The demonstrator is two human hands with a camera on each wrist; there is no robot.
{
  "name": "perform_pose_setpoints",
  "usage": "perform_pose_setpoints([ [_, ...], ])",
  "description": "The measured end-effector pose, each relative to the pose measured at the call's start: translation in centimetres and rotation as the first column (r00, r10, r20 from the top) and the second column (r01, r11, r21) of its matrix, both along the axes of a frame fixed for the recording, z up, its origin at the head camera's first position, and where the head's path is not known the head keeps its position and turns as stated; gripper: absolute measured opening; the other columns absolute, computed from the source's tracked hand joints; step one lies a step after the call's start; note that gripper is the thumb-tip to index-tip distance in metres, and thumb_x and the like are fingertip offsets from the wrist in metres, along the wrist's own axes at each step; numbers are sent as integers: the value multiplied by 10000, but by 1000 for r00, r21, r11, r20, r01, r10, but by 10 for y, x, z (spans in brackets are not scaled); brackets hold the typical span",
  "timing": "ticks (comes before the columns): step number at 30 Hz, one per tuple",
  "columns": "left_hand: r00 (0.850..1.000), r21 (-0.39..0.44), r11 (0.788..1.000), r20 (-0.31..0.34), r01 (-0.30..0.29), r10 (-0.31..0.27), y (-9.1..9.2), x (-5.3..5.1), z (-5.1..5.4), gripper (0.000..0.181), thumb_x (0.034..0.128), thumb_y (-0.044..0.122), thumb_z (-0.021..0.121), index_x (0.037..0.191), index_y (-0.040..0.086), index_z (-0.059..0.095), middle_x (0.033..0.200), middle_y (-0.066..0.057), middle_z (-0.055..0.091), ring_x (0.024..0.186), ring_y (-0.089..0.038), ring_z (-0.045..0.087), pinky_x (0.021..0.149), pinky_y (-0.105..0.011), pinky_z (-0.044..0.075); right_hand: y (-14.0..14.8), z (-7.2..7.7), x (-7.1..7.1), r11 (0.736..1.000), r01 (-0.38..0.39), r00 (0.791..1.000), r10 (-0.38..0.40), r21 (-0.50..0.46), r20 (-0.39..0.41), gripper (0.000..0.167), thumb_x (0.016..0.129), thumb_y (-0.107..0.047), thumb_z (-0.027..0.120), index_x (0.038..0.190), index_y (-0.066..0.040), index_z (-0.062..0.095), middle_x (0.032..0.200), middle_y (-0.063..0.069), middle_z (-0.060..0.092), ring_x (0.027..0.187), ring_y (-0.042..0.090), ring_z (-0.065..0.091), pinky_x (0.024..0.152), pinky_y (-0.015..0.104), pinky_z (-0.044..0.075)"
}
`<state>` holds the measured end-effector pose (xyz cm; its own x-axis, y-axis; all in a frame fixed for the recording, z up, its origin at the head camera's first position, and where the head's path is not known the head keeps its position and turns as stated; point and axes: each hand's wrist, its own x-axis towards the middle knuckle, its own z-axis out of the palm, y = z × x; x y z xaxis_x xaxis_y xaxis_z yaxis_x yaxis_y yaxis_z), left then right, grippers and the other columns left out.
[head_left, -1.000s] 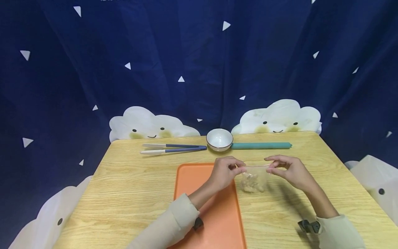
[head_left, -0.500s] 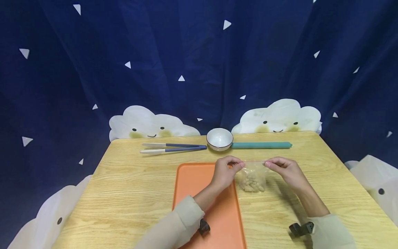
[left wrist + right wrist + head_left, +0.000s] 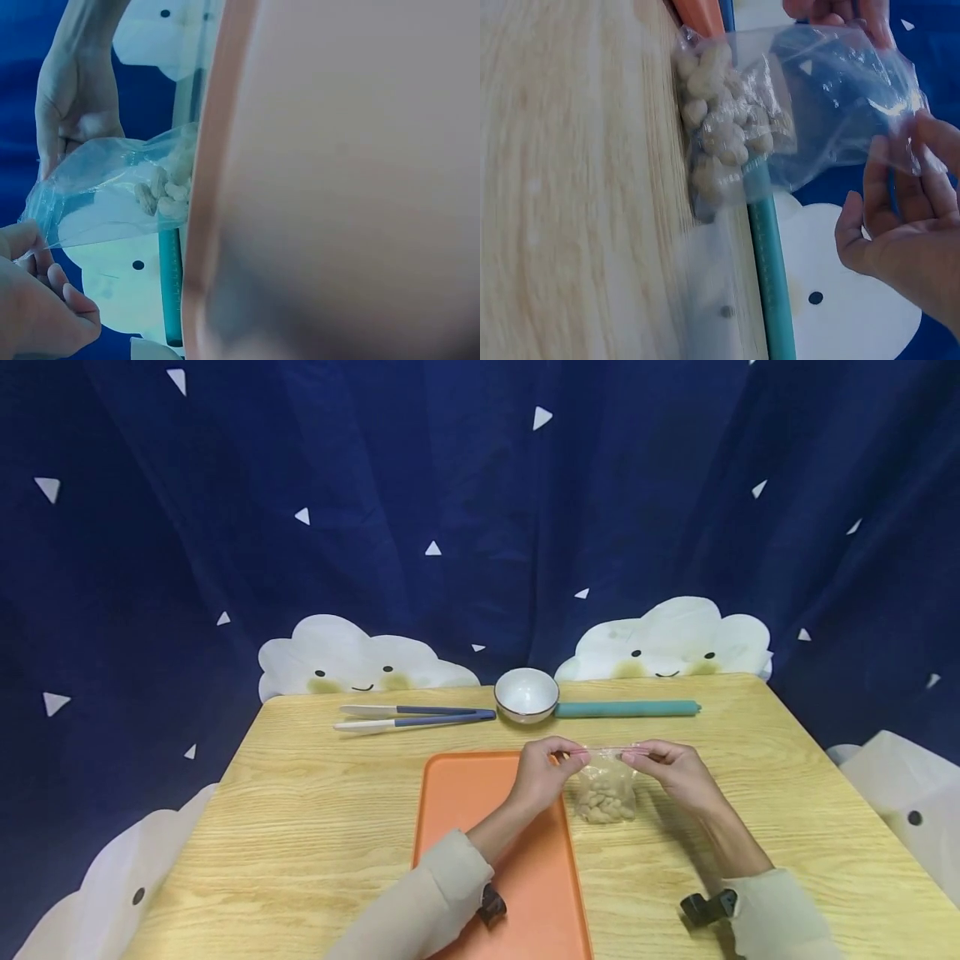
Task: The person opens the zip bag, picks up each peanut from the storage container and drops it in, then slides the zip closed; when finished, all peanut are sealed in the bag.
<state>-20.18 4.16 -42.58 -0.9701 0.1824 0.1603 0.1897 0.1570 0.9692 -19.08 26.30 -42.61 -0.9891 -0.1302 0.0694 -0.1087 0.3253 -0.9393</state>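
A clear zip-top bag (image 3: 609,768) hangs upright by its top edge, just right of the tray. Unshelled peanuts (image 3: 718,112) fill its lower part, which rests on or just above the table; I cannot tell which. My left hand (image 3: 538,775) pinches the top left corner between thumb and fingers, reaching over the tray. On the other side my right hand (image 3: 678,774) pinches the same pinkish strip near its right end. In the left wrist view the bag's bottom is hidden behind the tray rim.
An orange tray (image 3: 468,793) lies under my left forearm. Along the table's back edge are blue-and-white tongs (image 3: 442,717), a white bowl (image 3: 527,693) and a teal rod-like roll (image 3: 628,708). A dark blue curtain (image 3: 480,510) hangs behind.
My right hand has slid leftward along the bag's top edge, and its raised fingers have come down onto the strip. The left hand keeps its pinch almost in place.
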Motion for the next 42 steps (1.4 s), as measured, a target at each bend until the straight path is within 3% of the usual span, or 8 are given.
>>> perform_pose_setpoints([
  [7,998,-42,999,-60,2,-5,-1,1,0,112,829,175,729,877,75,743,850,-52,717,729,-12,528,655,-166,453,-4,1,3,1000,21,1000,-21,0,5,355,911,-231,638,1085,78,651,900,-231,674,881,-14,615,797,172,487],
  [15,996,-31,998,-67,55,-57,4,-1,-2,116,839,196,721,891,94,736,876,-26,715,757,-7,503,697,-166,441,-10,-1,2,1000,-19,1000,19,-4,-11,359,909,-244,640,1091,66,652,934,-197,688,910,8,622,814,196,498],
  [22,991,-101,993,-117,57,-69,7,1,-1,117,865,195,685,888,85,717,874,-19,680,785,-14,482,713,-164,420,-14,-3,3,998,35,999,-34,45,-19,349,895,-278,657,1045,37,681,891,-220,679,862,2,620,790,210,497],
  [31,986,-141,986,-129,91,-109,11,3,0,134,865,237,691,914,116,721,931,4,695,879,-30,547,793,-171,456,-19,-2,4,999,-23,998,22,-26,-55,311,883,-213,673,1041,54,669,917,-146,716,878,56,677,819,212,514],
  [42,972,-206,977,-209,64,-107,13,1,1,125,868,220,689,906,110,734,892,2,710,875,-63,569,768,-171,469,-20,2,5,1000,-5,999,6,11,-37,325,881,-234,677,1043,48,673,888,-157,715,868,73,684,799,215,514],
])
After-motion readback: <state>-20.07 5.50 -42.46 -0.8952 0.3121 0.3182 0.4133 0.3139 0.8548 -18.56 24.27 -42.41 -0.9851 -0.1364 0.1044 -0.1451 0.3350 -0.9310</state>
